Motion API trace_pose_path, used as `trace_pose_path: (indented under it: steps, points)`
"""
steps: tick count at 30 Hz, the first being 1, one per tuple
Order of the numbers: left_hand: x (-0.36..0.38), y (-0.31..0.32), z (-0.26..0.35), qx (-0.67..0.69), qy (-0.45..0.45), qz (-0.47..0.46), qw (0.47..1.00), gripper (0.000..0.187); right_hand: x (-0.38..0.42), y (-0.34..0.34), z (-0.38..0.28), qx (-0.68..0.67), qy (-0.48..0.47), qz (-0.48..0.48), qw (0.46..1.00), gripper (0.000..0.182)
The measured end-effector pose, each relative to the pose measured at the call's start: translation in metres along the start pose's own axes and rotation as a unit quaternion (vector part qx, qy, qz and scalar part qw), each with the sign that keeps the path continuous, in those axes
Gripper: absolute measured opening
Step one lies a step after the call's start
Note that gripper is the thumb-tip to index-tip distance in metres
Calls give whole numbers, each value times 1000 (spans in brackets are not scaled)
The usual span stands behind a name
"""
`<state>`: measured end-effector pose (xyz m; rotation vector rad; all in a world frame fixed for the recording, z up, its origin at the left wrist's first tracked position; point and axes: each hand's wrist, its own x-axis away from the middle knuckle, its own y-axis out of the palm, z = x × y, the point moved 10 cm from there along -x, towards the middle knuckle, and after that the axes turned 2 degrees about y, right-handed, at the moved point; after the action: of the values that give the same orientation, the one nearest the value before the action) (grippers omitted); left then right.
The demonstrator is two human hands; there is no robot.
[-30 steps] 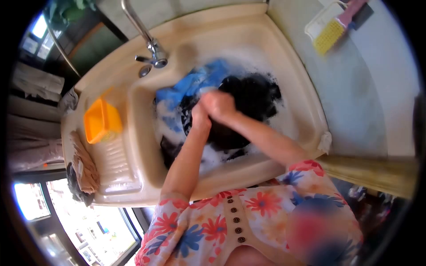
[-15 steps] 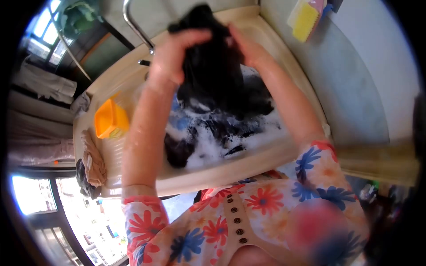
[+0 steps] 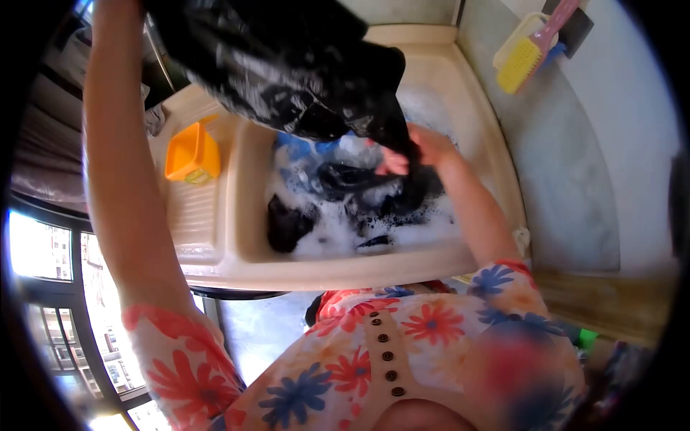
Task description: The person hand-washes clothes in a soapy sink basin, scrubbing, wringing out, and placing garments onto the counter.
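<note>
A wet black garment point(image 3: 302, 72) with soap streaks is stretched out across the top of the view, over the basin. My right hand point(image 3: 425, 149) grips its lower right end just above the suds, its fingers closed round the cloth. My left arm reaches up the left side; the hand itself lies beyond the top edge, near the garment's upper left part. Beneath, more dark wet clothing point(image 3: 291, 224) and a blue cloth point(image 3: 298, 147) lie among white foam in the beige sink point(image 3: 323, 269).
An orange plastic scoop point(image 3: 192, 154) stands on the ribbed drainboard at the left. A yellow-bristled brush point(image 3: 523, 65) with a pink handle hangs on the right wall. Draped fabric point(image 3: 47, 154) and windows are at the far left.
The black garment was bunched between both hands and is now spread out. My left arm has swung up and left out of frame; my right hand has come down toward the foam.
</note>
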<state>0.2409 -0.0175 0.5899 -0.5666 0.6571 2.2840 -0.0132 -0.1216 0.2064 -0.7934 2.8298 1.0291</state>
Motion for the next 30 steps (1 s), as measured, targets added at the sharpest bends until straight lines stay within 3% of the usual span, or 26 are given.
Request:
trace_pose_path:
  steps: [1, 3, 5, 6, 7, 8, 9, 11, 13, 15, 17, 18, 19, 20, 21, 22, 23, 24, 25, 26, 27, 28, 29, 30]
  points:
    - [27, -37, -17, -8, -38, 52, 998, 14, 26, -26, 5, 103, 96, 117, 983, 54]
    - [95, -105, -67, -33, -120, 143, 982, 22, 70, -55, 2, 213, 218, 217, 927, 24]
    - [179, -146, -122, -129, -180, 188, 957, 25, 100, -80, -14, 277, 219, 356, 865, 21]
    - [219, -183, -163, -191, -221, 160, 943, 28, 111, -96, -15, 290, 212, 392, 847, 22]
    - [258, -191, -198, -321, -265, 70, 906, 30, 121, -120, -12, 304, 205, 426, 827, 24]
    - [292, -186, -218, -390, -295, 82, 868, 32, 129, -140, -3, 317, 197, 459, 806, 26]
    - [327, -181, -238, -452, -328, 90, 825, 35, 139, -161, 8, 401, 207, 496, 742, 29]
    - [351, -165, -278, -687, -428, -136, 572, 39, 156, -193, 26, 562, 218, 546, 582, 34]
    - [333, -112, -291, -800, -252, -217, 499, 45, 151, -186, 59, 559, 315, 580, 502, 41]
    - [322, -25, -311, -696, -173, -270, 643, 68, 129, -221, 133, 587, 405, 443, 543, 44]
    - [337, 58, -342, -600, -109, -355, 709, 80, 108, -190, 132, 599, 373, 378, 600, 44]
    - [357, 77, -369, -640, -81, -376, 665, 86, 99, -175, 121, 610, 331, 309, 649, 43]
    - [378, 83, -394, -673, -118, -425, 593, 87, 115, -198, 111, 699, 290, 322, 569, 43]
    - [394, 78, -425, -650, -185, -471, 567, 86, 145, -209, 100, 593, 294, 400, 634, 42]
    - [397, 67, -437, -584, -281, -447, 616, 66, 165, -208, 92, 473, 292, 470, 686, 43]
    - [399, 57, -444, -464, -361, -416, 693, 54, 179, -206, 84, 442, 317, 514, 664, 40]
    - [399, 46, -446, -333, -431, -377, 749, 41, 178, -204, 75, 461, 277, 563, 628, 40]
    - [398, 28, -448, -204, -494, -266, 802, 33, 171, -202, 71, 477, 235, 610, 588, 40]
    - [401, 11, -449, -69, -542, -146, 825, 25, 161, -194, 69, 492, 192, 652, 544, 40]
    - [412, 1, -452, 63, -609, -17, 790, 29, 117, -160, 63, 507, 166, 613, 583, 38]
    - [415, 15, -440, 233, -641, 68, 728, 38, 68, -112, 52, 520, 139, 571, 620, 36]
    - [411, 9, -441, 217, -630, 83, 741, 42, 30, -66, 44, 584, 31, 508, 632, 40]
    - [407, 2, -442, 201, -618, 97, 753, 46, 4, -35, 47, 613, -20, 462, 641, 32]
    - [394, 1, -466, 196, -511, -25, 837, 49, -14, -17, 53, 633, -30, 423, 647, 27]
